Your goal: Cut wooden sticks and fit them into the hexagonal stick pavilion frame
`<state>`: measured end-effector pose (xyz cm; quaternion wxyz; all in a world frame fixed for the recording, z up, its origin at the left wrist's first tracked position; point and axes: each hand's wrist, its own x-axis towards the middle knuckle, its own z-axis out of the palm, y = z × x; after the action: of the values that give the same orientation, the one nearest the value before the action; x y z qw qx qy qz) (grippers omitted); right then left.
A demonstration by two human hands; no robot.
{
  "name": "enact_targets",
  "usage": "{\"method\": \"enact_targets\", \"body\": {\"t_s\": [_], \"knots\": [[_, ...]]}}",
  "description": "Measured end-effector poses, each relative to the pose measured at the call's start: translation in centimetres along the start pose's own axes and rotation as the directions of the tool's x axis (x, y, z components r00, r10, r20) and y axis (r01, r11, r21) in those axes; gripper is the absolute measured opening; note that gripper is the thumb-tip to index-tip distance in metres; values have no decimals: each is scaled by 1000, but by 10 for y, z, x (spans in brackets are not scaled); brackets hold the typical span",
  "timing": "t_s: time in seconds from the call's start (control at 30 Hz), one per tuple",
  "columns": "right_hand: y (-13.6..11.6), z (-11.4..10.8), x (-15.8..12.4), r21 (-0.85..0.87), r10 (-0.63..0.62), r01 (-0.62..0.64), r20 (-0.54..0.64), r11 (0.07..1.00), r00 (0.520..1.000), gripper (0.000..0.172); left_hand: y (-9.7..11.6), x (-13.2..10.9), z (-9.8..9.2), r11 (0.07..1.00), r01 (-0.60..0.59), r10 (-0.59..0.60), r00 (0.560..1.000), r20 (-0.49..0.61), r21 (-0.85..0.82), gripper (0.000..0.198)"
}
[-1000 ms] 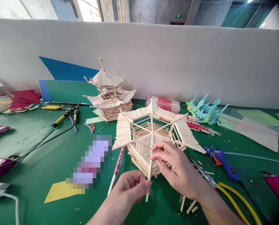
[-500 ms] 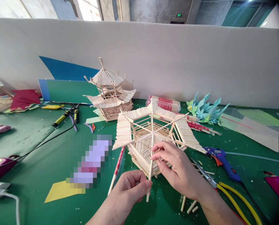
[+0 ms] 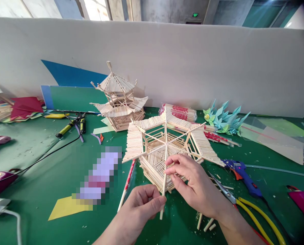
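Note:
A hexagonal roof frame of wooden sticks (image 3: 152, 136) sits on the green table (image 3: 52, 170), its spokes meeting at the middle. One long spoke stick (image 3: 163, 185) runs from the hub down toward me. My left hand (image 3: 141, 207) pinches this stick near its lower end between thumb and forefinger. My right hand (image 3: 192, 183) pinches the same stick higher up, just below the hub, with the other fingers curled over the frame's near edge.
A finished two-tier stick pagoda (image 3: 117, 100) stands behind the frame. A blue glue gun (image 3: 241, 173), scissors (image 3: 222, 189) and yellow-handled pliers (image 3: 259, 221) lie to the right. Cut stick ends (image 3: 205, 224), wrapped chopsticks (image 3: 180, 114), paper flowers (image 3: 224, 120) and cables surround the work.
Almost nothing differs; both hands keep their pinch on the spoke stick, and the view has dipped very slightly.

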<state>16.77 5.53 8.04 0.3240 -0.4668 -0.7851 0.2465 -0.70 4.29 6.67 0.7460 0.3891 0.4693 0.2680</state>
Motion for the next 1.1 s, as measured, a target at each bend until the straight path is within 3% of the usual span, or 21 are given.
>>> {"method": "enact_targets", "body": {"t_s": [0.27, 0.9, 1.1], "knots": [[1, 0, 2, 18, 53, -53, -4, 998, 999, 22, 3, -2, 4, 1000, -15, 15, 1000, -9, -8, 29], [1, 1, 3, -23, 39, -40, -16, 999, 999, 21, 5, -2, 2, 1000, 17, -17, 1000, 3, 26, 30], [0, 0, 3, -4, 43, -43, -17, 999, 999, 22, 0, -10, 3, 987, -28, 37, 998, -51, 156, 35]]}}
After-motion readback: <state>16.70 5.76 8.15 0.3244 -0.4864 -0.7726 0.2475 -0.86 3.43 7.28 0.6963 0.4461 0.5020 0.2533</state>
